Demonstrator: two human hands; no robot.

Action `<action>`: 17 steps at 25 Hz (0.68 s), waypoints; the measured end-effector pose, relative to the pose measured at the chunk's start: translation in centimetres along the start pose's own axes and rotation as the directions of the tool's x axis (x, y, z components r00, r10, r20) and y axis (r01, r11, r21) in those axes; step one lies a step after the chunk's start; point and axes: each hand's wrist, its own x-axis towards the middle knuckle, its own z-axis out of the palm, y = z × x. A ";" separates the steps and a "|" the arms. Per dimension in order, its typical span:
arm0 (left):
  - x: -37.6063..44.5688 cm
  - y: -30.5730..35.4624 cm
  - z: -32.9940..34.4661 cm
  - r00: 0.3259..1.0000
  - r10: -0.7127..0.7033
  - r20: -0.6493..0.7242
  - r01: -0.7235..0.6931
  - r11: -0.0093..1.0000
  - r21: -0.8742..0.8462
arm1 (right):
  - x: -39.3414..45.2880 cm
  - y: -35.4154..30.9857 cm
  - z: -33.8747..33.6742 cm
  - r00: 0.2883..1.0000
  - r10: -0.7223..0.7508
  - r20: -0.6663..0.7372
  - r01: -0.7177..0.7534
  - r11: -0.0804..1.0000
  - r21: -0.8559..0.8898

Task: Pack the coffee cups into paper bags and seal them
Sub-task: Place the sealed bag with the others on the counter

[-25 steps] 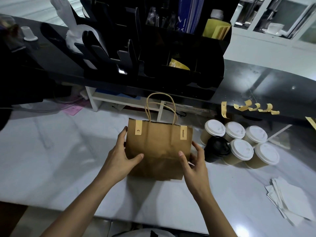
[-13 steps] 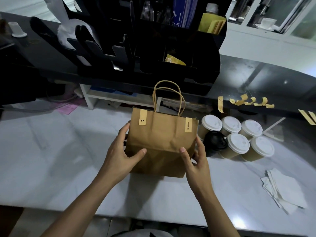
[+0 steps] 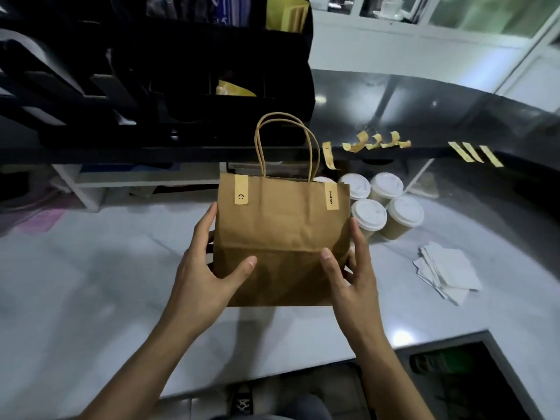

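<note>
- The paper bag [image 3: 281, 237] stood upright on the surface [image 3: 91, 283], handles up, its broad face toward the person;
- the left hand [image 3: 206, 268] and right hand [image 3: 353, 272] clasped its sides, thumbs on the front.

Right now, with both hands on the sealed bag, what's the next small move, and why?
Probably slide the bag leftward onto the bare counter and let go. Two stickers already hold its top closed, and the left hand and right hand hold its sides. White-lidded cups stand unpacked just behind on the right, so that side needs room.
</note>
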 end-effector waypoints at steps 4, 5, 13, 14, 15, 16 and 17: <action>-0.2 1.8 2.6 0.995 0.051 0.086 -0.053 0.998 0.020 | -1.6 0.2 -3.2 0.996 0.018 -0.089 -0.017 1.000 0.014; -0.3 2.5 3.5 0.992 0.061 0.111 -0.064 0.998 0.021 | -2.1 0.2 -4.1 0.993 0.027 -0.113 -0.025 1.000 0.019; -4.7 7.2 11.7 0.953 0.106 0.284 -0.117 0.993 0.022 | -7.8 1.6 -13.7 0.951 0.093 -0.295 -0.082 0.995 0.049; -6.0 7.8 12.9 0.945 0.107 0.308 -0.120 0.992 0.026 | -9.0 1.9 -15.3 0.942 0.101 -0.320 -0.084 0.994 0.068; -7.1 8.4 13.9 0.939 0.108 0.327 -0.123 0.992 0.027 | -10.0 2.1 -16.6 0.933 0.106 -0.343 -0.084 0.993 0.078; -8.2 8.9 14.9 0.930 0.116 0.349 -0.133 0.991 0.024 | -11.1 2.4 -18.0 0.923 0.105 -0.370 -0.081 0.994 0.079; -9.2 9.5 15.9 0.920 0.124 0.372 -0.140 0.990 0.016 | -12.3 2.7 -19.4 0.911 0.108 -0.399 -0.084 0.993 0.077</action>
